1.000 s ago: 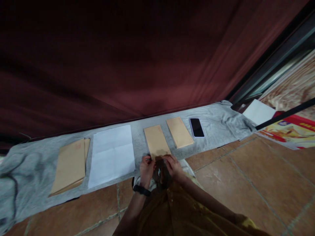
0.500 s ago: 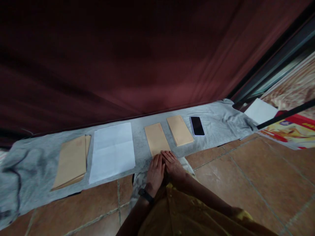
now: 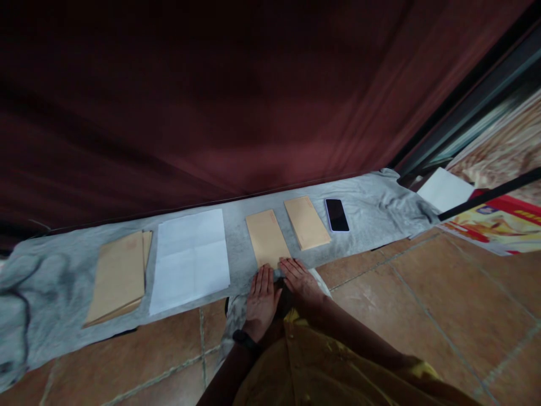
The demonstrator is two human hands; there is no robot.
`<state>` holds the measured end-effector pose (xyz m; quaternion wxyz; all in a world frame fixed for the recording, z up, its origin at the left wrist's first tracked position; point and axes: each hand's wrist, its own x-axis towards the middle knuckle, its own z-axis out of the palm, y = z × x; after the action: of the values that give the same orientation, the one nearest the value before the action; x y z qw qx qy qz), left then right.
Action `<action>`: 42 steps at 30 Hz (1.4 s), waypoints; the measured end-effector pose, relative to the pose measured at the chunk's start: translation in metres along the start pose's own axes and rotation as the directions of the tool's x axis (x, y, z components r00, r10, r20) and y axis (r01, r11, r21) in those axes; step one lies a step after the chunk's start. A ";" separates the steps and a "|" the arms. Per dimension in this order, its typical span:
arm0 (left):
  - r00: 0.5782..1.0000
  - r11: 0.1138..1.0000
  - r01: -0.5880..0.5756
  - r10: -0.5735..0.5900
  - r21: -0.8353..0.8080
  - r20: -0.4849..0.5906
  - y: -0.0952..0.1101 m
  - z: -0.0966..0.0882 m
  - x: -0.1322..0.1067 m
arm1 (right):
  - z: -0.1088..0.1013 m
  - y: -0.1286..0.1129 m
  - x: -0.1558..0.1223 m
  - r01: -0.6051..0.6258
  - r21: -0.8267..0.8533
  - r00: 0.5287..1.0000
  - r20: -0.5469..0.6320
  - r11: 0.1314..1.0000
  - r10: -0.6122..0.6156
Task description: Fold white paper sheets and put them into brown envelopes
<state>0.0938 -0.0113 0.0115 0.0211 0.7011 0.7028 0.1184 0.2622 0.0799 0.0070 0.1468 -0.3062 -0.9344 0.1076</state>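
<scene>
Lying just below the centre of the frame, the flat tan rectangular paper envelope [image 3: 268, 235] slants a little, its near end under your fingertips. Your left hand [image 3: 261, 299] is palm down at its lower left corner, and your right hand [image 3: 301, 282] is palm down at its lower right corner; in each, the grip is unclenched, the fingers straight and laid flat. A dark band [image 3: 245, 340] circles your left wrist. Just to the right of the envelope, well apart from your fingers, lies a second tan paper envelope [image 3: 307, 223], and beside that a black-screened phone with a pale purple edge [image 3: 337, 215]. Left of centre, you have creased white paper sheets [image 3: 191, 262]; farther left, overlapping tan paper envelopes [image 3: 119, 276] lie in a small stack. All of these lie on the long bench draped in grey cloth [image 3: 374, 206]. Dark red hanging fabric [image 3: 253, 113] fills the upper frame, terracotta floor tiles [image 3: 401, 299] show at lower right, and a red and yellow printed sheet [image 3: 499, 223] is at the right edge.
</scene>
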 end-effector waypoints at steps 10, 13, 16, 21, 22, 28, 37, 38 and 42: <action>0.999 0.999 0.035 -0.035 0.005 0.013 -0.006 -0.007 -0.005 | 0.001 0.020 -0.013 -0.026 -0.011 0.999 -0.035 1.000 0.025; 0.999 0.999 0.048 -0.048 0.020 0.007 -0.002 -0.009 -0.003 | 0.001 0.021 -0.014 -0.033 0.007 0.998 -0.056 0.999 0.034; 0.999 0.999 0.044 -0.045 0.023 0.011 0.007 -0.009 0.002 | 0.000 0.014 -0.011 -0.046 0.025 0.997 -0.066 0.999 0.047; 0.998 1.000 -0.006 0.005 0.015 0.055 0.019 -0.001 0.010 | 0.003 -0.005 -0.001 -0.021 0.070 0.999 -0.030 0.997 0.023; 0.998 1.000 -0.002 0.001 0.020 0.060 0.019 0.001 0.010 | 0.004 -0.007 0.001 -0.019 0.078 1.000 -0.023 0.997 0.021; 0.999 0.999 -0.007 0.005 0.035 0.046 0.013 0.003 0.006 | 0.009 -0.004 0.000 -0.056 0.088 0.998 -0.019 0.995 0.058; 0.997 0.995 -0.046 0.052 0.086 -0.064 -0.007 0.011 -0.003 | 0.016 0.014 -0.004 -0.066 0.017 0.990 -0.125 0.998 0.068; 0.995 0.994 -0.054 0.062 0.090 -0.083 -0.009 0.013 -0.003 | 0.017 0.015 -0.004 -0.062 0.007 0.990 -0.130 0.998 0.062; 0.985 0.993 -0.087 0.098 0.077 -0.142 -0.014 0.018 -0.003 | 0.017 0.015 -0.006 -0.058 0.000 0.990 -0.131 0.998 0.057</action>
<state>0.0839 -0.0114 -0.0090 -0.0603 0.7229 0.6729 0.1452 0.2687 0.0862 -0.0146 0.2038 -0.3397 -0.9138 0.0896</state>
